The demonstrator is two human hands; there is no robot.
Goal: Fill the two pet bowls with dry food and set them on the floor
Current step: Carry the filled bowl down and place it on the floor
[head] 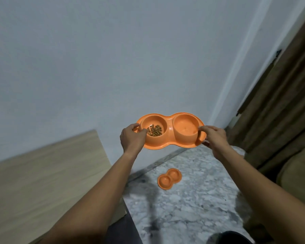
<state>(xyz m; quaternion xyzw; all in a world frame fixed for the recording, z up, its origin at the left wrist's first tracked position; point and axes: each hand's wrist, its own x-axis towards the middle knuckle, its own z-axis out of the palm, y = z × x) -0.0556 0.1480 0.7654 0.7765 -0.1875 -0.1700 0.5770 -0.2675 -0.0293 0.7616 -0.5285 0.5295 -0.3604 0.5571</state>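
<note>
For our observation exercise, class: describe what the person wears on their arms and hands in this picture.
Both arms are bare as far as the picture shows: no sleeve on the left arm or the right arm. The left hand and the right hand wear no gloves, and no watch, bracelet or ring shows.

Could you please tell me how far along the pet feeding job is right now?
Done: the floor bowl lies on the tiles, though no food shows in it. In hand: the left hand and right hand hold the held bowl by its ends, kibble in its left cup only. Left: probably fill the bare cups, then set the held bowl down.
</note>
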